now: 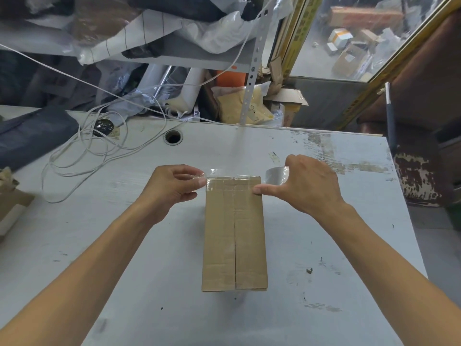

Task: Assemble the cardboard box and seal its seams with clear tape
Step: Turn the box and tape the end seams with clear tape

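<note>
Box: cardboard box lay flat near the middle of the white bench, long axis running away from the person; centre seam between the two flaps was visible and open along the near part.
Tape on box: a clear tape strip ran crosswise over the far end of the box, its loose end reaching past the left edge.
Left hand: left hand was at the far-left corner of the box, thumb and fingers pinched on the loose end of the strip.
Right hand: right hand was at the far-right corner, gripping the tape roll; thumb pressed against the box's right edge.
Bench, other: a white cable lay coiled at far left, well apart from the box; a round cable hole sat beyond it.
</note>
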Motion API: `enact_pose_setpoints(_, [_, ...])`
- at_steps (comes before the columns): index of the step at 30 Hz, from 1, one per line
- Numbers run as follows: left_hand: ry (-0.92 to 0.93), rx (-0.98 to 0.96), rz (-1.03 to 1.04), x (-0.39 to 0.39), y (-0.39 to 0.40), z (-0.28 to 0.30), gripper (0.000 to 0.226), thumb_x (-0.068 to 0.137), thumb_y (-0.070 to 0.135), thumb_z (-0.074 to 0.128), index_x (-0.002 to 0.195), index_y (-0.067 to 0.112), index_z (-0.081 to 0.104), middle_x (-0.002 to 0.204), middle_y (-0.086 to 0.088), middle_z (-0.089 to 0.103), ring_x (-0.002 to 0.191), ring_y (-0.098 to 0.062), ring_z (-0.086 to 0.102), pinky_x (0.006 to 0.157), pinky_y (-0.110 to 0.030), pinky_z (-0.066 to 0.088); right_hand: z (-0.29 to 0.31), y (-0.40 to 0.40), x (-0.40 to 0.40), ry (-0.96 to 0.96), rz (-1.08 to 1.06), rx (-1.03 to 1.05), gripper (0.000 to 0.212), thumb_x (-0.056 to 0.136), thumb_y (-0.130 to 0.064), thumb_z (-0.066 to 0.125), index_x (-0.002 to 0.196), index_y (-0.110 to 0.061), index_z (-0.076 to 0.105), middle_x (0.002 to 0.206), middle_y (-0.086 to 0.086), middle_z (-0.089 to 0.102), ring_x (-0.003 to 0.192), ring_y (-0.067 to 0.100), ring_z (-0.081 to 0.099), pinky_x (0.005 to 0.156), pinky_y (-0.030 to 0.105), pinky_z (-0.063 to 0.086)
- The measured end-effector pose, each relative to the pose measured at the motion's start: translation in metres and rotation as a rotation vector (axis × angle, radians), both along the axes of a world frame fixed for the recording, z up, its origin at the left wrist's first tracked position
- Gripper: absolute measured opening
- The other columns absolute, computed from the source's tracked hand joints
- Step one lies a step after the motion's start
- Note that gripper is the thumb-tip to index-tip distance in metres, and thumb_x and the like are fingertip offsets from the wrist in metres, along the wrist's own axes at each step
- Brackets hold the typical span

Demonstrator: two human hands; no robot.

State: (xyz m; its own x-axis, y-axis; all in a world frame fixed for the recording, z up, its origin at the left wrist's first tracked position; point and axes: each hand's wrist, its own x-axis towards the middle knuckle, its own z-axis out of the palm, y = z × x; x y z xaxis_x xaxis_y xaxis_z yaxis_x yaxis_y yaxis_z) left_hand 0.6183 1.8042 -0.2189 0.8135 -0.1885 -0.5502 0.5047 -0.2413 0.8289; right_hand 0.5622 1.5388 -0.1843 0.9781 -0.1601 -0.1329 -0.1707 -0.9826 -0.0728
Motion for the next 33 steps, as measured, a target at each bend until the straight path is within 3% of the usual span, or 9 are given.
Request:
enact_pose_setpoints(6, [-0.043, -0.009, 0.013, 0.000, 0.000, 0.001, 0.025, 0.076, 0.002, 0.082, 0.094, 0.002, 0.064, 0.106, -0.026, 0.068, 0.088, -0.029, 0.069, 0.080, -0.037, 0.061, 0.001, 0.002, 0.003, -0.010, 0.016, -0.033, 0.088, 0.051, -0.097, 0.041, 0.083, -0.016, 0.052, 0.075, -0.002, 0.054, 0.069, 0.019, 0.053, 0.061, 0.033, 0.034])
enact_pose_setpoints(10, [-0.248, 0.209, -0.087, -0.008, -0.004, 0.006, 0.015, 0.081, 0.010, 0.079, 0.087, 0.017, 0.067, 0.100, 0.001, 0.072, 0.081, -0.021, 0.073, 0.074, -0.034, 0.057, 0.001, 0.004, 0.002, -0.004, 0.015, -0.036, 0.087, 0.052, -0.097, 0.041, 0.085, -0.017, 0.052, 0.076, -0.003, 0.054, 0.070, 0.018, 0.052, 0.064, 0.033, 0.035])
enact_pose_setpoints(13, [-0.299, 0.212, -0.126, -0.016, -0.005, 0.010, 0.009, 0.087, 0.016, 0.073, 0.086, 0.025, 0.074, 0.089, 0.009, 0.075, 0.081, -0.009, 0.071, 0.073, -0.027, 0.050, 0.000, 0.003, 0.002, -0.005, 0.007, -0.032, 0.090, 0.050, -0.098, 0.036, 0.086, -0.017, 0.052, 0.077, -0.004, 0.054, 0.071, 0.018, 0.052, 0.064, 0.033, 0.037])
enact_pose_setpoints(16, [-0.291, 0.172, -0.113, -0.019, -0.006, 0.012, 0.008, 0.088, 0.022, 0.072, 0.095, 0.024, 0.076, 0.089, 0.008, 0.076, 0.091, -0.006, 0.071, 0.088, -0.031, 0.055, -0.001, 0.003, 0.001, -0.005, 0.004, -0.023, 0.088, 0.052, -0.097, 0.039, 0.083, -0.016, 0.051, 0.074, -0.004, 0.053, 0.069, 0.018, 0.052, 0.062, 0.033, 0.033])
enact_pose_setpoints(20, [-0.272, 0.200, -0.035, -0.030, -0.017, 0.010, 0.040, 0.078, 0.019, 0.084, 0.115, 0.021, 0.070, 0.100, 0.014, 0.071, 0.096, 0.001, 0.067, 0.088, -0.019, 0.051, -0.004, 0.004, 0.000, -0.013, -0.008, -0.002, 0.086, 0.054, -0.096, 0.043, 0.083, -0.016, 0.051, 0.073, -0.004, 0.052, 0.069, 0.019, 0.053, 0.061, 0.033, 0.034])
enact_pose_setpoints(22, [-0.265, 0.166, -0.028, -0.038, -0.021, 0.006, 0.038, 0.082, 0.013, 0.079, 0.117, 0.022, 0.069, 0.102, 0.017, 0.070, 0.100, 0.001, 0.066, 0.092, -0.020, 0.051, -0.004, 0.004, -0.001, -0.007, -0.015, 0.015, 0.085, 0.054, -0.096, 0.044, 0.083, -0.016, 0.051, 0.073, -0.004, 0.052, 0.069, 0.019, 0.052, 0.062, 0.033, 0.034])
enact_pose_setpoints(26, [-0.174, 0.040, -0.061, -0.039, -0.021, 0.003, 0.028, 0.090, 0.007, 0.067, 0.114, 0.021, 0.068, 0.107, 0.008, 0.075, 0.103, -0.005, 0.069, 0.101, -0.036, 0.051, -0.003, 0.003, -0.002, -0.009, -0.017, 0.025, 0.085, 0.055, -0.095, 0.043, 0.082, -0.015, 0.050, 0.070, -0.005, 0.050, 0.068, 0.018, 0.052, 0.062, 0.032, 0.032])
enact_pose_setpoints(33, [0.014, -0.180, -0.158, -0.035, -0.015, -0.004, 0.026, 0.095, 0.017, 0.061, 0.119, 0.014, 0.067, 0.118, -0.001, 0.073, 0.116, -0.016, 0.065, 0.110, -0.039, 0.043, -0.005, 0.003, -0.003, -0.006, -0.023, 0.034, 0.085, 0.054, -0.096, 0.042, 0.083, -0.016, 0.051, 0.072, -0.005, 0.052, 0.068, 0.017, 0.052, 0.061, 0.032, 0.034])
